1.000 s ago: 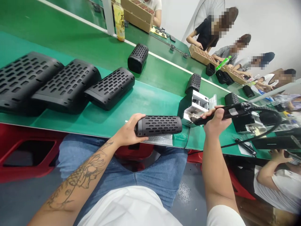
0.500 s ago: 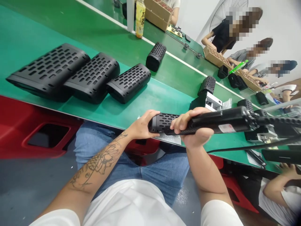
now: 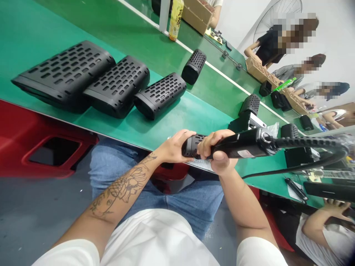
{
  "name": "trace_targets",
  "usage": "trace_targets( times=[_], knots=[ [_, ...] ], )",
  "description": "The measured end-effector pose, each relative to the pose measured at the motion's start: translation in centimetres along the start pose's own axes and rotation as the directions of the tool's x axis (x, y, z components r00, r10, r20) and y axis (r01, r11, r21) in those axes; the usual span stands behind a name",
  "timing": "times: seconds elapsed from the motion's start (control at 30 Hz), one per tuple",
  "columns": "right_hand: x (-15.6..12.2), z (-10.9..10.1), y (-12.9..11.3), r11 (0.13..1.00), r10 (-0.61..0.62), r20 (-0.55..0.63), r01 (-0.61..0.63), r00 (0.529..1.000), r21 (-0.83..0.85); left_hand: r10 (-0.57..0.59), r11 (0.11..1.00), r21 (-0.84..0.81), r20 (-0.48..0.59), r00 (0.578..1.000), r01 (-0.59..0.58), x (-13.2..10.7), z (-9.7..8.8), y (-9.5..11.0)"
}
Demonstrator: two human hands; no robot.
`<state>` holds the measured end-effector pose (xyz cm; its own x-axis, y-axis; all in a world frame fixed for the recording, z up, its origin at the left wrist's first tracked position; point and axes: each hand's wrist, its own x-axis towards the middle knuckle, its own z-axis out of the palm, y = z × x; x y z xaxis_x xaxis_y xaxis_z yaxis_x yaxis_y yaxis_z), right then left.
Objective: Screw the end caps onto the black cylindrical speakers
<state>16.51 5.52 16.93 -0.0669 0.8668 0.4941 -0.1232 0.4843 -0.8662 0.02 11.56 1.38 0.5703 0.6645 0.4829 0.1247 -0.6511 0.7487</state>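
Observation:
My left hand (image 3: 176,146) is closed around the near end of a black slotted housing (image 3: 191,145) at the table's front edge. In my right hand (image 3: 217,151) is a black corded electric screwdriver (image 3: 242,144), its cord end pointing right. The screwdriver's tip is hidden behind my right fingers, close against the housing, so I cannot tell whether it touches a screw. Left of my hands, a large slotted housing (image 3: 66,72), a second one (image 3: 119,83) and a third (image 3: 162,94) lie side by side on the green table (image 3: 166,122).
Another slotted housing (image 3: 195,66) stands farther back, near a yellow drink bottle (image 3: 176,20). To the right are a black-and-white box (image 3: 248,122) and the looping cord (image 3: 344,151). Co-workers sit across the table by cardboard trays (image 3: 259,72); another person's hand (image 3: 337,208) is at right.
The screwdriver's cord end has swung left and toward me, with my right hand shifting slightly left. My left hand still grips the housing. The whole view has shifted a little.

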Motion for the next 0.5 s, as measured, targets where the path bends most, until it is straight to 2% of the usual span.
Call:
trace_targets(
  times=[0.2, 0.4, 0.5],
  knots=[
    [-0.43, -0.28, 0.71, 0.999, 0.053, 0.029, -0.053, 0.998, -0.003, 0.061, 0.998, 0.024, -0.011, 0.998, -0.061, -0.05, 0.27, -0.33],
    [-0.19, 0.42, 0.41, 0.994, -0.079, 0.053, 0.075, 0.995, 0.082, 0.084, 0.996, 0.018, 0.016, 0.996, -0.084, 0.12, 0.43, -0.71],
    [-0.11, 0.51, 0.32, 0.994, -0.07, 0.054, 0.065, 0.996, 0.091, 0.066, 0.998, 0.012, 0.029, 0.997, -0.066, 0.16, 0.34, -0.59]
  ],
)
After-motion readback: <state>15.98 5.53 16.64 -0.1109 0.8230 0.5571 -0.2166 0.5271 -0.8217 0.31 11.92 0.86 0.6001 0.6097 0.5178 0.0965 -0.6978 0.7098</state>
